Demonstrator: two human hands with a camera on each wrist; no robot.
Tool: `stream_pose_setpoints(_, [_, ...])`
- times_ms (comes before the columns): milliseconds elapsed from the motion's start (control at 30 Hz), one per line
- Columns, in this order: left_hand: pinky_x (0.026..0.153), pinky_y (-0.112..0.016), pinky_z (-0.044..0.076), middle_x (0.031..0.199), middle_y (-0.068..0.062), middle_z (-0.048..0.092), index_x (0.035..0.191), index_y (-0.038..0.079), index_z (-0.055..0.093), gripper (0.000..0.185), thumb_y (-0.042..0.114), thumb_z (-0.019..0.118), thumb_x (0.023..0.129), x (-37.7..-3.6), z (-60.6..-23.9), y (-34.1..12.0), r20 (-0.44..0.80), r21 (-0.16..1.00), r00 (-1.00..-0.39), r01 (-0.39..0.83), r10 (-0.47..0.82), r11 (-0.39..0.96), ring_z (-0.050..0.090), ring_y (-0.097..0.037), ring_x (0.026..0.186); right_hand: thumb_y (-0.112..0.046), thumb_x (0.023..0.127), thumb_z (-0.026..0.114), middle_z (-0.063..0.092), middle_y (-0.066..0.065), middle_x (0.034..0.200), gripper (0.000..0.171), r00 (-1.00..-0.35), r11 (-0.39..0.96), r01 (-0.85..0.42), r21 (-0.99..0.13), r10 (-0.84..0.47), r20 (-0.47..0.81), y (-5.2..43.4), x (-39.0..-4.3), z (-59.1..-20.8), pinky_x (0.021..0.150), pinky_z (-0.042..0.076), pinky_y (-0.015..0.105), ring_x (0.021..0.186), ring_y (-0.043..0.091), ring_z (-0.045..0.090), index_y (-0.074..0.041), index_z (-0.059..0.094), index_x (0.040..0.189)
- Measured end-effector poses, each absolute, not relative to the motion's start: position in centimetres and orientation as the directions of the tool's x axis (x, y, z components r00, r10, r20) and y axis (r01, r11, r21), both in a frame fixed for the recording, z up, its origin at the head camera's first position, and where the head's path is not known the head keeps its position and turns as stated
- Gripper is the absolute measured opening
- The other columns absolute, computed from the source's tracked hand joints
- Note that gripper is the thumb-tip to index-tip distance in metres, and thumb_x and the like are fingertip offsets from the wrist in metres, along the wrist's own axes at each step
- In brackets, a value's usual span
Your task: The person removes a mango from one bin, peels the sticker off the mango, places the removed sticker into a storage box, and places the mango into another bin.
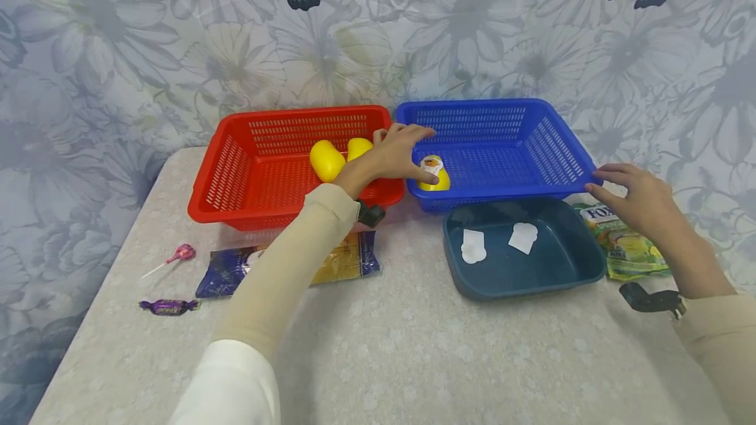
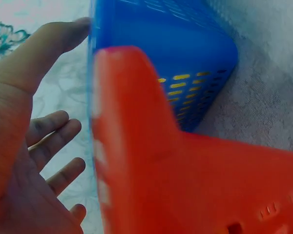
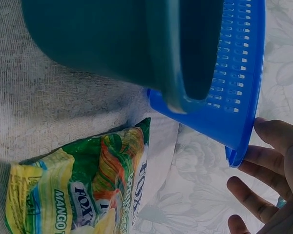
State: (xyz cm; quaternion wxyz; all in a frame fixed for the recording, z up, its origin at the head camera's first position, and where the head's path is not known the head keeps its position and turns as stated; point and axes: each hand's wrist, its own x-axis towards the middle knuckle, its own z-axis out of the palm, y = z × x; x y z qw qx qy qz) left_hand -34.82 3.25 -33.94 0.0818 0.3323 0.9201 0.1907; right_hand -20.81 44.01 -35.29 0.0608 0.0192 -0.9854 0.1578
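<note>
Sleeves fill the near edge of the head view, both arms stretched out over the table point(image 1: 378, 346). Left hand point(image 1: 397, 155) hovers over the seam between red basket point(image 1: 236, 169) and blue basket point(image 1: 502, 149), fingers spread and relaxed, holding nothing; thumb tip touches or nearly touches a small yellow cup with white lid point(image 1: 433, 172) lying in the blue basket just under the fingers. Two yellow egg capsules point(image 1: 327, 160) sit in the red basket behind the wrist. Right hand point(image 1: 634, 201) open, fingertips resting on the blue basket's right corner rim. Teal tray point(image 1: 567, 267) with two white pieces lies just left of that hand, candy bag point(image 1: 626, 248) beneath it. Left of the left forearm: snack packet point(image 1: 227, 271), lollipop point(image 1: 180, 254), purple candy point(image 1: 168, 307).

Left wrist view shows open palm point(image 2: 19, 161) beside both basket walls, cup hidden. Right wrist view shows fingers point(image 3: 278, 141) against the blue rim, plus the bag's "mango" lettering.
</note>
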Motion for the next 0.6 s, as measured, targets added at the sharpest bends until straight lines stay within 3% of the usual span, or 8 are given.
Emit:
stream_pose_setpoints(267, [0.105, -0.052, 0.019, 0.159, -0.003, 0.034, 0.157, 0.022, 0.033, 0.096, 0.059, 0.075, 0.079, -35.4, -34.3, 4.9, -0.086, 0.349, -0.729, 0.616, 0.679, 0.706, 0.028, -0.027, 0.138, -0.037, 0.102, 0.057, 0.049, 0.033, 0.136, 0.053, -0.989, 0.94, -0.076, -0.332, -0.03, 0.143, 44.0, -20.7, -35.4, 0.101, 0.023, 0.077, 0.126, 0.059, 0.039, 0.01, 0.058, 0.128])
stream_pose_setpoints(433, [0.113, -0.057, 0.01, 0.16, -0.001, 0.032, 0.159, 0.023, 0.029, 0.098, 0.061, 0.073, 0.079, -35.8, -34.5, 6.2, -0.168, 0.252, -0.72, 0.629, 0.673, 0.736, 0.024, -0.025, 0.142, -0.037, 0.103, 0.056, 0.048, 0.034, 0.137, 0.053, -0.99, 0.941, -0.077, -0.33, -0.031, 0.141, 44.2, -20.8, -35.5, 0.102, 0.017, 0.079, 0.126, 0.06, 0.038, 0.01, 0.058, 0.128])
stream_pose_setpoints(600, [0.115, -0.059, 0.002, 0.16, 0.0, 0.032, 0.159, 0.024, 0.027, 0.097, 0.059, 0.072, 0.081, -35.9, -34.9, 7.2, -0.227, 0.152, -0.739, 0.617, 0.635, 0.772, 0.022, -0.025, 0.144, -0.036, 0.103, 0.056, 0.048, 0.033, 0.137, 0.053, -0.988, 0.942, -0.086, -0.323, -0.038, 0.151, 44.2, -20.9, -35.5, 0.101, 0.019, 0.078, 0.126, 0.059, 0.039, 0.01, 0.058, 0.129])
